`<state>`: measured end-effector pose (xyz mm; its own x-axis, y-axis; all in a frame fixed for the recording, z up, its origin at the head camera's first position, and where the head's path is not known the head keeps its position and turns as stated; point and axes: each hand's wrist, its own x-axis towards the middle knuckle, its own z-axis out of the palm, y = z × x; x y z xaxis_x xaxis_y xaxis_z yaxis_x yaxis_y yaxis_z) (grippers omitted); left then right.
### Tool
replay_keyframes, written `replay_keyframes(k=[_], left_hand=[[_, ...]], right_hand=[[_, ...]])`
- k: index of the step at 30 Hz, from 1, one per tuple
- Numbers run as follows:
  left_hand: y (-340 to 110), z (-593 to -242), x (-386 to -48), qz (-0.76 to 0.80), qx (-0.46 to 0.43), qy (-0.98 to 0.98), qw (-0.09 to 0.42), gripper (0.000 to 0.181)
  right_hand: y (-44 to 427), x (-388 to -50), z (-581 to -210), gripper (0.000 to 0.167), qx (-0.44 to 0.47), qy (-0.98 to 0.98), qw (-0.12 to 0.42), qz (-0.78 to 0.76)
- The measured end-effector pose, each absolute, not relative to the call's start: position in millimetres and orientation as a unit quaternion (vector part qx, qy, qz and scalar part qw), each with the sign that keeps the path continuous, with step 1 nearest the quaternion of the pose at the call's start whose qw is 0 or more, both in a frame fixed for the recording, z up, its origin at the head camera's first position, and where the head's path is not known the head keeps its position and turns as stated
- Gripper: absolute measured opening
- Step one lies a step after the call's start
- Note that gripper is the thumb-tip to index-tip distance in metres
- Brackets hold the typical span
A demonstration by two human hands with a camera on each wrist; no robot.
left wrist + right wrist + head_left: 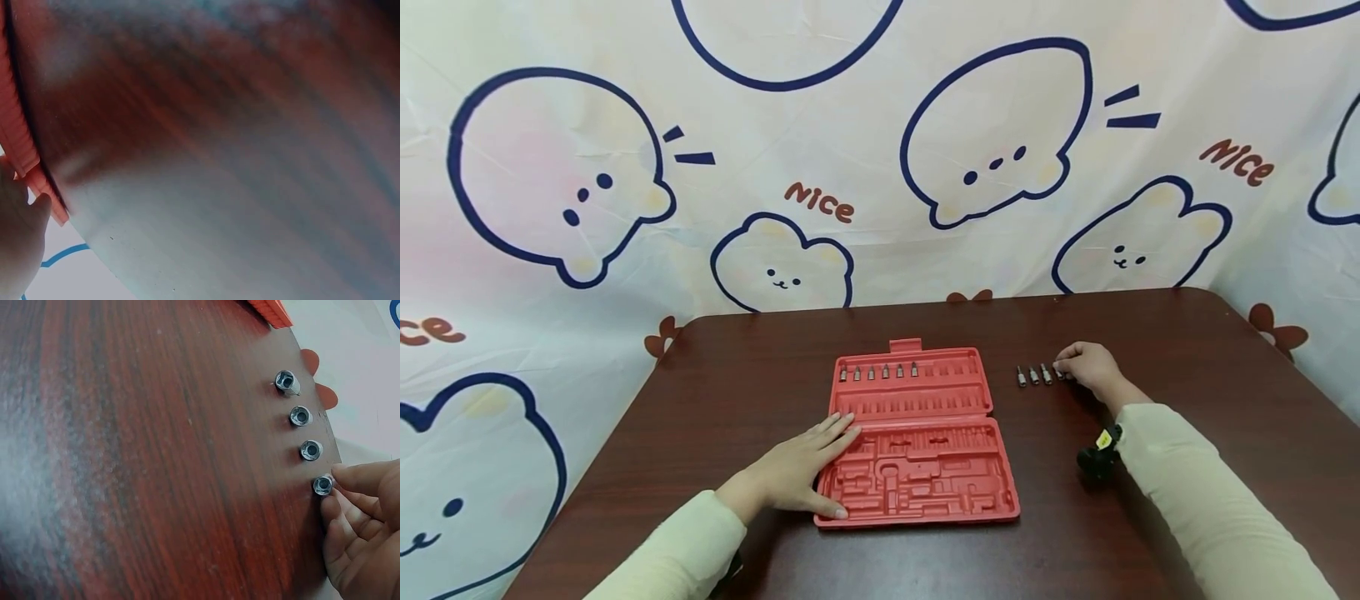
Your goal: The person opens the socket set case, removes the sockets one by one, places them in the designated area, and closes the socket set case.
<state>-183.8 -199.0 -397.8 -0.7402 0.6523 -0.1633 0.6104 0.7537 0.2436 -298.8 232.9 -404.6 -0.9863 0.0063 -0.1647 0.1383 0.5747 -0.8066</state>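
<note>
Pinching a small silver metal cylinder with a round end [322, 485] between thumb and fingers of the right hand [1090, 367], at the right end of a row on the dark reddish-brown wood-grain table [700, 400]. Lying, to judge by the right wrist view, along the near-to-far line, round end toward the near side of the table; impossible to tell whether fully resting on the wood. Lined up with three similar silver metal cylinders [1033, 377] to the left, roughly parallel and apart.

Judging the key relation to be sideways: leftward past those three to the unfolded red plastic case [917, 390], near the middle of the table's width. Holding six more silver metal pieces [871, 374] there, in the half nearer the table's far edge, from its left side to about its middle.

Touching the case's left edge with the left hand [801, 471], fingers spread and fairly straight, gripping nothing, well apart from the row; much nearer with the right, reaching in from the table's right side. Facing, beyond the table's far edge, a pale cloth with blue bear outlines [880, 150].
</note>
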Motion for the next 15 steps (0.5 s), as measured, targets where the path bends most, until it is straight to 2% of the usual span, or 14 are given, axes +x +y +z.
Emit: replay_keyframes(k=[7,15], left_hand=[[-198,-398,-182,0.089,0.333,0.931,0.119,0.102],[-197,-397,-183,0.101,0.325,0.932,0.123,0.101]], right_hand=[[235,-295,-403,0.023,0.042,0.877,0.069,-0.473],[234,-287,-394,0.032,0.033,0.874,0.065,-0.480]])
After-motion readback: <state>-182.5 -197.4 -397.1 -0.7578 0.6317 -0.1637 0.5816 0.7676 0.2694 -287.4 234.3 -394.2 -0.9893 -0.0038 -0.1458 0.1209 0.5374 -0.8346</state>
